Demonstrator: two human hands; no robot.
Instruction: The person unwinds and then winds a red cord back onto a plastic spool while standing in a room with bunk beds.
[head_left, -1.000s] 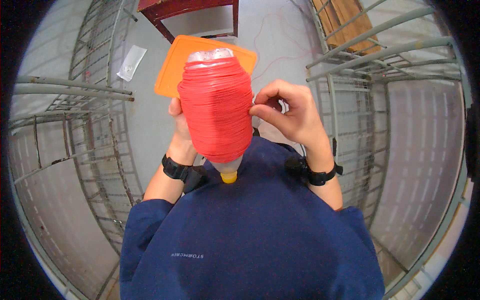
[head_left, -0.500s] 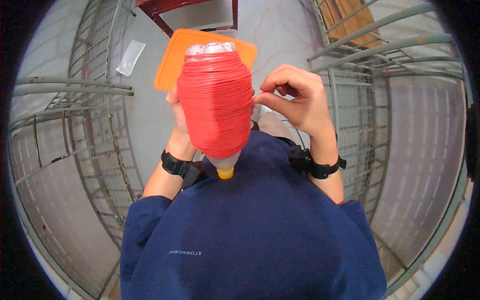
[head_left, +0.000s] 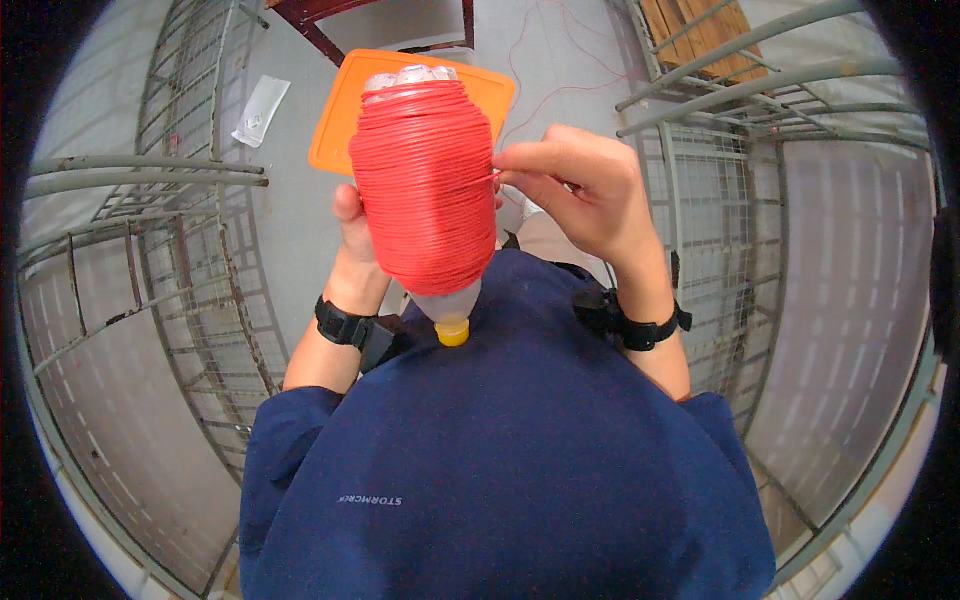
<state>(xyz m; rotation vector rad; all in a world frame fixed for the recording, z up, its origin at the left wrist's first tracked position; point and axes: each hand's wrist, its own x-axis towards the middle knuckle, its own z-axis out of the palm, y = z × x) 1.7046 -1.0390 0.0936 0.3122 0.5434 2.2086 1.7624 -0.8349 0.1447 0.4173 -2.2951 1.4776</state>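
While the clear plastic bottle (head_left: 447,304) is held upside-slanted before the navy cloth shirt (head_left: 500,440), with its yellow screw cap (head_left: 453,332) near and its base far, most of its body is covered by tight turns of thin, glossy red cord (head_left: 425,190). It is supported by the left hand (head_left: 353,228), whose thumb is laid along the left side; most of its fingers are hidden behind, so the firmness of that hold cannot be told. At the right side, a strand is pinched between the nearly meeting thumb and forefinger of the right hand (head_left: 588,195). Steady, light tension is probably best kept, with each turn guided snugly beside its neighbour, uncrossed. The loose cord lying on the grey floor (head_left: 300,220) at far right should be left free of snags.
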